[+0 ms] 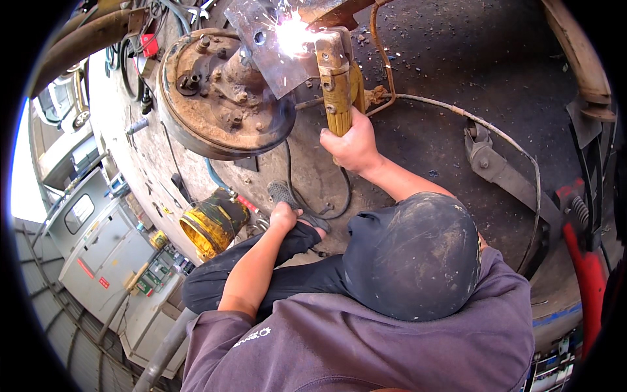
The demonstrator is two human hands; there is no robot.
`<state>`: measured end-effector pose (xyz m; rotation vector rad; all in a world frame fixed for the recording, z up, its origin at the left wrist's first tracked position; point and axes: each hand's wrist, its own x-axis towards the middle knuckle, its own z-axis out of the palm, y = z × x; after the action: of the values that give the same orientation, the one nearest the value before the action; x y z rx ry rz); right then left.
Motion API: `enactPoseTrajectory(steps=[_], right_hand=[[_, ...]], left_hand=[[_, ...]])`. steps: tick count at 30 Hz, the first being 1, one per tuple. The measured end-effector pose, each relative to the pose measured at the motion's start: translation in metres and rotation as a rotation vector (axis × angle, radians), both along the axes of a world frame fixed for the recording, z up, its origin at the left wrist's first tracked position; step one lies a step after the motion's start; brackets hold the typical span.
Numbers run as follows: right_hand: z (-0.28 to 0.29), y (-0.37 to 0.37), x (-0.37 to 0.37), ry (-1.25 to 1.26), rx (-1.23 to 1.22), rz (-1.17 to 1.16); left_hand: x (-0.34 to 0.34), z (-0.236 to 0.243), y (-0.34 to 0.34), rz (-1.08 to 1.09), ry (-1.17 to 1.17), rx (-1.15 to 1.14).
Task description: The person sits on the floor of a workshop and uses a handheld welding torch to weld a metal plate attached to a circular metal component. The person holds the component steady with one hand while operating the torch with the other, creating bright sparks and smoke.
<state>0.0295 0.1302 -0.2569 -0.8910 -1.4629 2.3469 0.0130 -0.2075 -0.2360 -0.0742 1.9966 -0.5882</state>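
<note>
- Overhead, the view looks down on a person in a purple sweatshirt [392,340] and a dark hood [411,255], seated on a stained concrete floor [457,85].
- Largest of the things on that floor is a rusty brake drum [215,98] with its hub and studs, lying toward the upper left part of the floor.
- Leaning over the drum's right side is a flat steel plate [271,55] with a hole in it; bright white sparks [292,34] burst at its upper right edge.
- Right hand [353,145]: fingers closed tight around the lower end of a yellow welding holder [338,85], whose head reaches up into the sparks, just beside the plate.
- A thin cable [483,124] arcs away across the floor to the right of the holder.
- Left hand [285,215]: it rests on a sandal [290,199] at the end of the dark trouser leg, fingers curled down over it, well apart from the holder.
- Just left of that hand lies a yellow tin [209,225] on its side, open mouth showing.
- At the far right stands a red metal frame [588,274].
</note>
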Motion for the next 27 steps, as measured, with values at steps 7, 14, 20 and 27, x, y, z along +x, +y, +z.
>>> enactPoseTrajectory(steps=[7,14,20,27], right_hand=[[0.0,-0.003,0.009,0.115,-0.02,-0.026],[-0.007,-0.003,0.006,0.079,-0.059,-0.091],[-0.008,-0.004,0.0,0.067,-0.025,-0.084],[-0.01,-0.002,-0.002,0.055,0.025,-0.06]], left_hand=[[-0.001,0.006,0.009,0.017,0.002,-0.018],[0.002,0.001,0.001,0.019,0.024,-0.004],[0.001,0.002,0.001,0.027,0.015,0.004],[0.001,0.0,-0.002,0.023,0.015,-0.009]])
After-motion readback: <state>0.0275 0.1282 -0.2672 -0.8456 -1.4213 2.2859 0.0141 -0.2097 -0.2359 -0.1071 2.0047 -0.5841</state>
